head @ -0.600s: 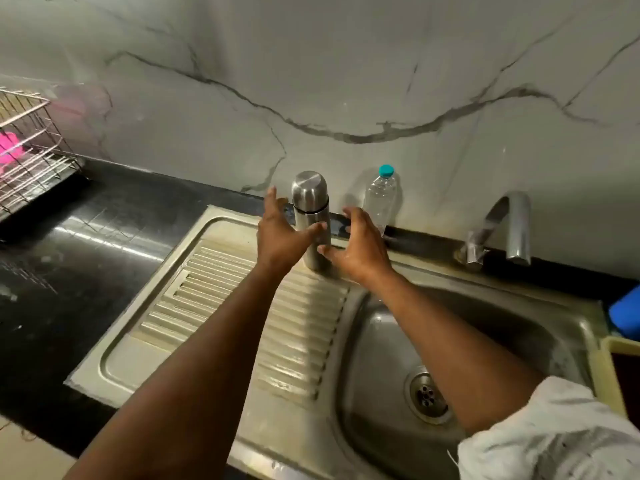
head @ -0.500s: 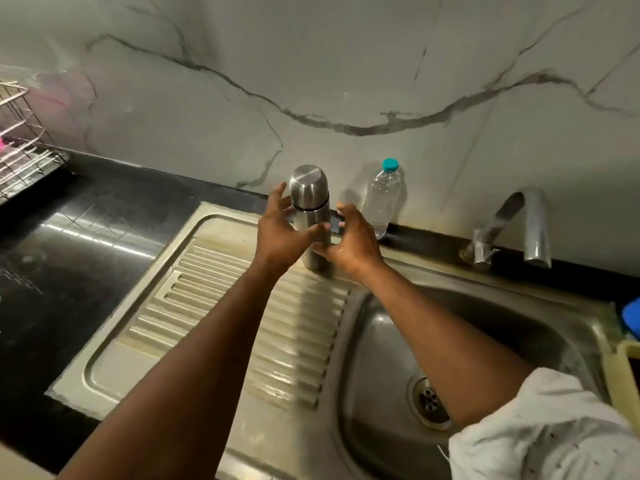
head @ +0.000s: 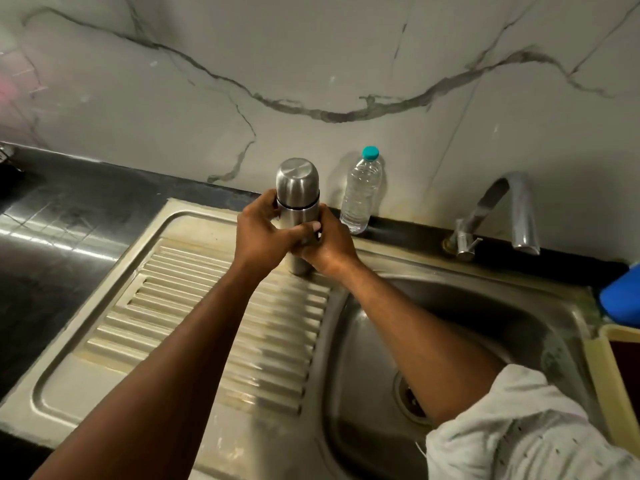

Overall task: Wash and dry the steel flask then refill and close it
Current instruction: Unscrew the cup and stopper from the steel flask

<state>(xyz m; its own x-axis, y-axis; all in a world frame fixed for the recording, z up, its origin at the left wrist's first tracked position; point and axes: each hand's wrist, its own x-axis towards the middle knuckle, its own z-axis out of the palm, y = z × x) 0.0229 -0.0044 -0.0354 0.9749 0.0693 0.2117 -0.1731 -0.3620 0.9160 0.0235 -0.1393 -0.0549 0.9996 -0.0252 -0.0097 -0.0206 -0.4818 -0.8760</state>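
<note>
While both sets of fingers (head: 304,227) curl round the steel flask (head: 297,199), it stands upright at the back edge of the ribbed draining board (head: 194,306), its base on the steel. Left hand (head: 263,233) holds the body from the left, thumb laid across the front just below the dark seam under the cap (head: 297,176). Right hand (head: 329,247) holds the lower body from the right; its fingertips meet the left thumb at the front. Cap is on the flask.

Just right of the flask, against the marble wall (head: 311,64): clear plastic water bottle (head: 362,195) with a teal cap, upright on the dark surface (head: 69,202), apart from the flask. Further right, the tap (head: 502,209), spout curving over the sink basin (head: 485,323). Drain (head: 408,396) partly hidden by the right forearm. White sleeve (head: 519,431) at lower right. Blue object (head: 623,296) and a cream-rimmed container (head: 602,375) at the right edge, both cut off.
</note>
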